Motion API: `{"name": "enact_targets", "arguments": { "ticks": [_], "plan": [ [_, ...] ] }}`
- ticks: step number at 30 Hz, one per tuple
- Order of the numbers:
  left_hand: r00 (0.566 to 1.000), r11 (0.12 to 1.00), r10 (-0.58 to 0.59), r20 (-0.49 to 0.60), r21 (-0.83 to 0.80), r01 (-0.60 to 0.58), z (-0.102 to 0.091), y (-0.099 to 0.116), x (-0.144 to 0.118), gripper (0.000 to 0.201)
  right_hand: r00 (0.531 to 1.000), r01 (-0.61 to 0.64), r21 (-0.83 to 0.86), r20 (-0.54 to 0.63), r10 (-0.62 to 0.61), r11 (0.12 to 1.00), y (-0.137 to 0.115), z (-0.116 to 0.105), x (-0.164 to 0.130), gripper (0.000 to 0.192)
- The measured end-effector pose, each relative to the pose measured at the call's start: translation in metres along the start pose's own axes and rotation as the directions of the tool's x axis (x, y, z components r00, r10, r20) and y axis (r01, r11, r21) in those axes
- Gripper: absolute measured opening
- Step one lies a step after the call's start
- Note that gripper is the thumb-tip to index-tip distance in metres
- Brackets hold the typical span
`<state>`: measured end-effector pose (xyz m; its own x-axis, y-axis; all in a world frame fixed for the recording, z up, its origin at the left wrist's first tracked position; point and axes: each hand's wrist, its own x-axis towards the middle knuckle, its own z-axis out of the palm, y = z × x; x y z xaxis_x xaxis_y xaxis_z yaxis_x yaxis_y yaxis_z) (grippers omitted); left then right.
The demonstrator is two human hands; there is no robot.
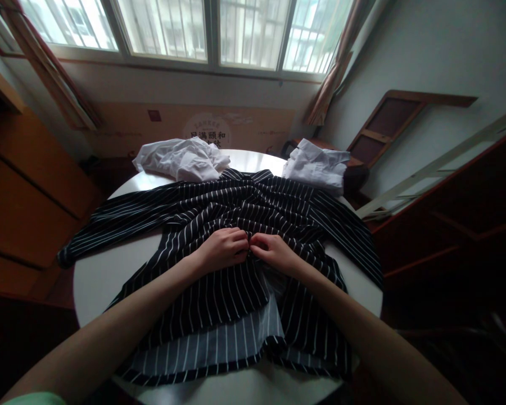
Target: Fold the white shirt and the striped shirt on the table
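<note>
A black shirt with thin white stripes (pixel 236 208) lies spread over a round white table (pixel 96 275), sleeves stretched out to both sides. My left hand (pixel 223 248) and my right hand (pixel 272 250) meet at the middle of the shirt's front. Both pinch the fabric edges along the front opening, fingertips almost touching each other. Below my hands the front hangs open and shows the paler inside of the cloth (pixel 219 343).
Two crumpled white garments lie at the table's far side, one at the left (pixel 181 159) and one at the right (pixel 316 163). Wooden cabinets (pixel 21 191) stand to the left. A window (pixel 172 28) spans the back wall; a dark wooden frame (pixel 388 124) leans at right.
</note>
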<state>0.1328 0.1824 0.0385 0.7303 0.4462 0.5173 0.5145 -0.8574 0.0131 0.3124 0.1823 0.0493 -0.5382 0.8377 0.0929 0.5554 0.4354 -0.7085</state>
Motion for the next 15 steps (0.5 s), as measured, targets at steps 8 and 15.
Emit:
{"name": "enact_targets", "arguments": {
  "ticks": [8, 15],
  "plan": [
    [1.000, 1.000, -0.007, -0.013, 0.008, 0.007, -0.0016, 0.0009, 0.0012, 0.014, 1.000, 0.014, -0.001, 0.001, -0.014, 1.000, 0.0018, -0.0001, -0.0003, 0.017],
    [1.000, 1.000, -0.012, -0.015, 0.007, 0.012, -0.0006, -0.0001, -0.0001, 0.017, 1.000, 0.015, 0.032, 0.008, -0.015, 0.999, 0.0024, -0.0003, 0.0001, 0.016]
  ]
}}
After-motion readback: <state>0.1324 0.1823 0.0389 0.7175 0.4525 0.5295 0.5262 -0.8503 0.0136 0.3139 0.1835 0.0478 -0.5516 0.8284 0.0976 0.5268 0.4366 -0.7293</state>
